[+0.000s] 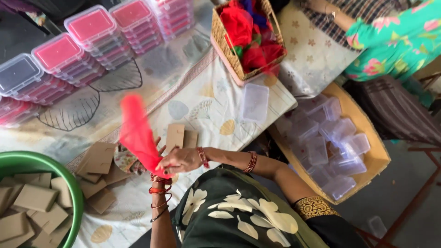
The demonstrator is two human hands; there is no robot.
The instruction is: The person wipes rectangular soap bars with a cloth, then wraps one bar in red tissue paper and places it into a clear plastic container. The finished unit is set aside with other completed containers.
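A blurred red piece of cloth (135,128) stands up from between my hands over the patterned tablecloth (206,92). My right hand (181,160) reaches in from the right, wearing red bangles, and is closed on the cloth's lower end. My left hand (163,149) rises from below, also with red bangles at the wrist. It is mostly hidden behind the cloth and my right hand, and its fingers rest against the same end. Flat brown card pieces (98,158) lie on the table just beside my hands.
A green tub (76,193) of card pieces sits at lower left. Stacked clear lidded boxes with red contents (92,27) line the far left. A wicker basket (225,50) holds red fabric flowers. An empty clear box (255,103) lies on the table. A crate (376,156) holds several empty boxes. Another person (395,36) sits at upper right.
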